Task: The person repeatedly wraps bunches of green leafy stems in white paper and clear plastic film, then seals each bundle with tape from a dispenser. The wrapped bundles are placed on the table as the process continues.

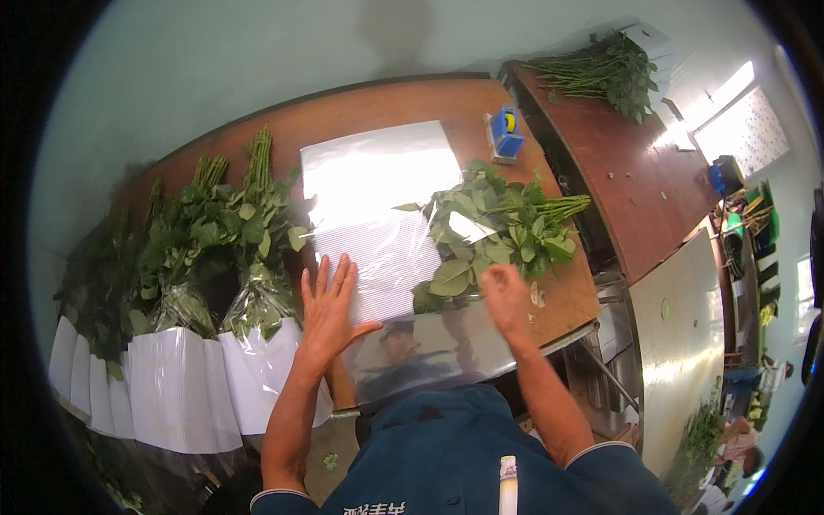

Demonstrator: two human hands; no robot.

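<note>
My left hand [330, 309] lies flat with fingers spread on a white striped wrapping sheet [386, 257], which looks covered by glossy clear film. My right hand [505, 293] is curled closed at the near side of a leafy bunch of stems [498, 223]; what its fingers hold, if anything, is hidden. The bunch rests on the sheet's right part, its cut stem ends pointing right. A small white paper piece [470, 227] lies among the leaves. Shiny film [429, 348] reaches over the table's near edge toward my body.
Several wrapped leafy bunches [184, 386] in white sleeves line the left side. A blue tape dispenser [505, 135] with yellow inside stands at the back right. Across a gap is another table [618, 180] with loose stems [601, 77]. A person [740, 442] is far right.
</note>
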